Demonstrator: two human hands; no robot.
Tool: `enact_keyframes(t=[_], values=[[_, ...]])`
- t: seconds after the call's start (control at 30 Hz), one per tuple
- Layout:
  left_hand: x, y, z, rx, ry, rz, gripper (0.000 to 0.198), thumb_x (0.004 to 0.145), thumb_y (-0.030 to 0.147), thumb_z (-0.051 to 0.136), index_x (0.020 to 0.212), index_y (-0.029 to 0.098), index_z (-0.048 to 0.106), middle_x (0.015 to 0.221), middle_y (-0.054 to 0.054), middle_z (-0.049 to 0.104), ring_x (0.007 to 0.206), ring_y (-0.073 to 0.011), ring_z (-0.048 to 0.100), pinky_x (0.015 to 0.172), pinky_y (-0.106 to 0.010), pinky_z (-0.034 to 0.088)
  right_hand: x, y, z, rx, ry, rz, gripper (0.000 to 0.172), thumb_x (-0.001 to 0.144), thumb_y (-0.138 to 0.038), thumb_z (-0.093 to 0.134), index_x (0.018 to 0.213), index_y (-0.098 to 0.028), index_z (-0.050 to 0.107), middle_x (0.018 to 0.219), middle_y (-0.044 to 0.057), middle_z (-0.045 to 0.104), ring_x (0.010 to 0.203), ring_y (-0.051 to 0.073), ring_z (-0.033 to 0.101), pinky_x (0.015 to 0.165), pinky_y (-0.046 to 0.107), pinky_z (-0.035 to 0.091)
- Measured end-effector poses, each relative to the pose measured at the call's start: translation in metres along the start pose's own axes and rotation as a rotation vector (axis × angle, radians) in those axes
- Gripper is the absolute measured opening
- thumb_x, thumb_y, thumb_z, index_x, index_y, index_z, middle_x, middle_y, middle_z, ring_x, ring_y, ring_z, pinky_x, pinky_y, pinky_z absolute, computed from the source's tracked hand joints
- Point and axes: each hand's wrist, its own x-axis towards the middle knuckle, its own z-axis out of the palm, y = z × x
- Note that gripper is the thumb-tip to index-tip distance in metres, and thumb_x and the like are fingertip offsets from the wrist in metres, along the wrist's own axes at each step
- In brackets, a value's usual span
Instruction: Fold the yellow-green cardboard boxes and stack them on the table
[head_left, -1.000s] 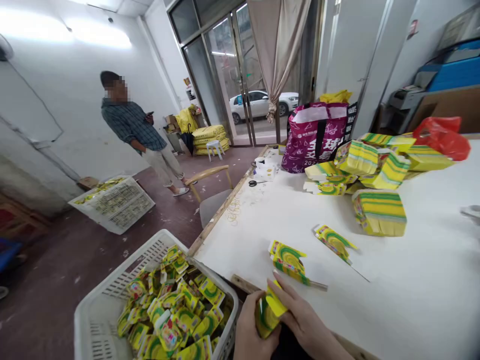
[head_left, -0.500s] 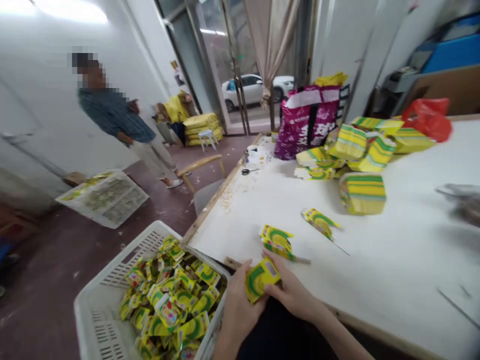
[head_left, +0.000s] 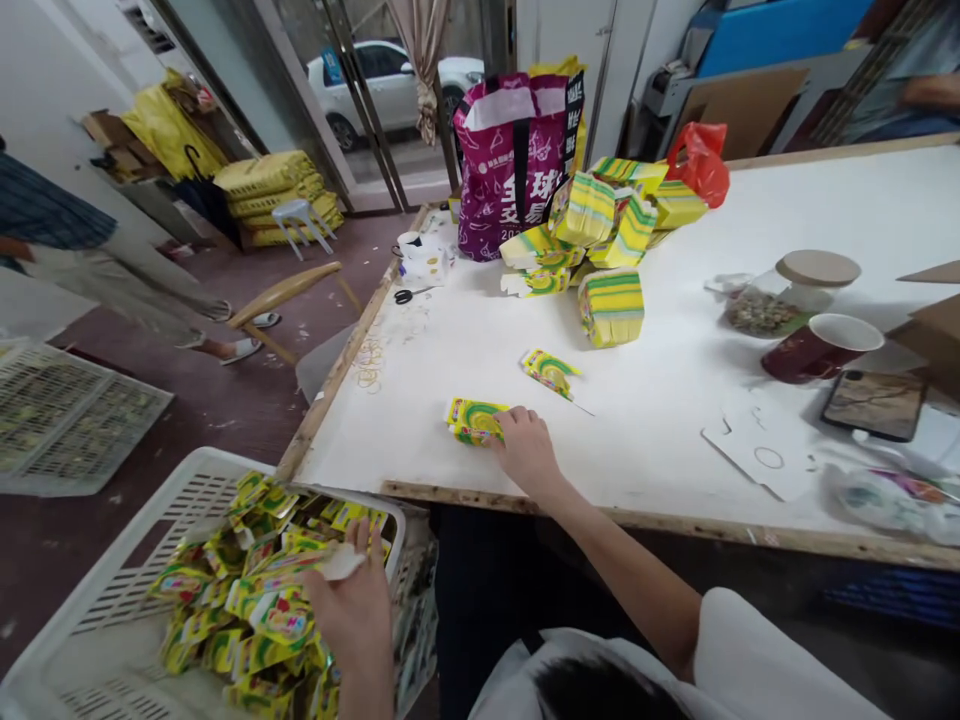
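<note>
My left hand (head_left: 356, 595) hangs over the white plastic crate (head_left: 97, 605). Between its thumb and fingers is a small yellow-and-green carton (head_left: 289, 566) with a white end, smeared by motion. Many similar cartons (head_left: 217, 610) fill the crate beneath it. On the table, my right hand (head_left: 526, 450) has its fingers closed over the right end of another yellow-and-green carton (head_left: 472, 420), which lies near the front edge; that end is hidden. Beyond it lies one more carton (head_left: 551, 373), with a thin strip sticking out.
Bundles of yellow-and-green cartons (head_left: 611, 308) lie by a purple bag (head_left: 487, 190). Scissors (head_left: 405, 296) and rubber bands (head_left: 367, 362) are at the left edge. To the right stand a jar (head_left: 780, 295), a mug (head_left: 810, 352) and a phone (head_left: 874, 404). A person (head_left: 67, 230) stands far left.
My hands have parted: the left went down-left over the crate with the carton, the right moved onto the carton on the table. The view has swung right.
</note>
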Motion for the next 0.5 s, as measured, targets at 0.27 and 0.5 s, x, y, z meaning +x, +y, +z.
enact_keyframes(t=[0.27,0.5], values=[[-0.004,-0.032,0.007,0.088,-0.179,-0.319,0.051,0.076,0.043,0.078,0.118,0.020,0.060,0.111,-0.010,0.068,0.088,-0.0169,0.069,0.075,-0.027,0.057,0.019,0.011,0.018,-0.066,-0.032,0.129,0.032,0.080,-0.020,0.078,0.105,-0.010,0.060,0.113,0.018,0.059,0.109,0.031,0.053,0.094,0.042,0.041],[-0.027,-0.046,0.036,0.113,-0.398,-0.305,0.055,0.076,0.044,0.080,0.120,0.016,0.062,0.104,-0.010,0.070,0.083,-0.0149,0.069,0.074,-0.024,0.055,0.016,0.014,0.012,0.041,-0.011,0.104,0.034,0.080,-0.012,0.073,0.107,-0.011,0.053,0.109,0.015,0.061,0.105,0.029,0.054,0.092,0.039,0.037]])
